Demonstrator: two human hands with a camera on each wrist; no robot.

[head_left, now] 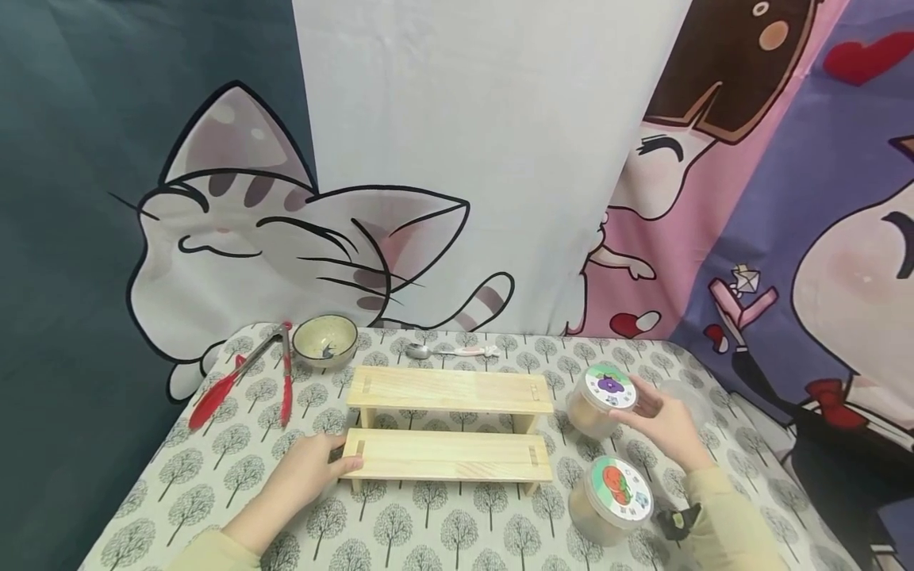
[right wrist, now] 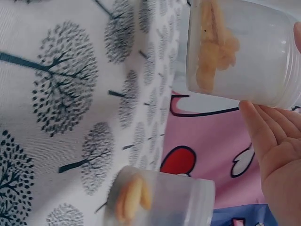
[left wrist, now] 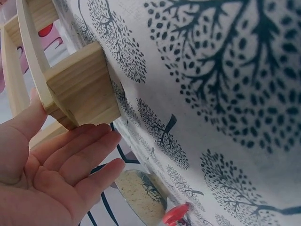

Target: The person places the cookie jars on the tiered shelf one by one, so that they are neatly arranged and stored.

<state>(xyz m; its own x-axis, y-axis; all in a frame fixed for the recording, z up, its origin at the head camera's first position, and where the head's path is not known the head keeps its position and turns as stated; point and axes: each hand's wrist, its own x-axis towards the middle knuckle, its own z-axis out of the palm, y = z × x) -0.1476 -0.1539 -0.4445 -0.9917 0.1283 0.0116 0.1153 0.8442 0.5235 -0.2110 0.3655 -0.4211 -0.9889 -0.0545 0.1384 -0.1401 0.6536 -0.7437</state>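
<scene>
My left hand (head_left: 307, 468) holds the left end of a two-step wooden stand (head_left: 450, 456), thumb on the lower board. In the left wrist view the fingers (left wrist: 89, 146) lie under the board's end beside its leg. My right hand (head_left: 664, 424) grips a clear jar (head_left: 593, 416) near its lid, which has a purple fruit picture. In the right wrist view this jar (right wrist: 254, 52) contains pale orange pieces, and its base shows above the cloth's far edge. A second jar (head_left: 607, 507), with an orange fruit on its lid, stands nearer me.
Red-tipped tongs (head_left: 221, 388) lie at the back left beside a patterned bowl (head_left: 324, 341). A spoon (head_left: 450, 350) lies behind the stand. Right of my right hand, a translucent round lid (head_left: 689, 400) partly shows. A tree-print cloth (head_left: 400, 539) covers the table; curtains hang behind.
</scene>
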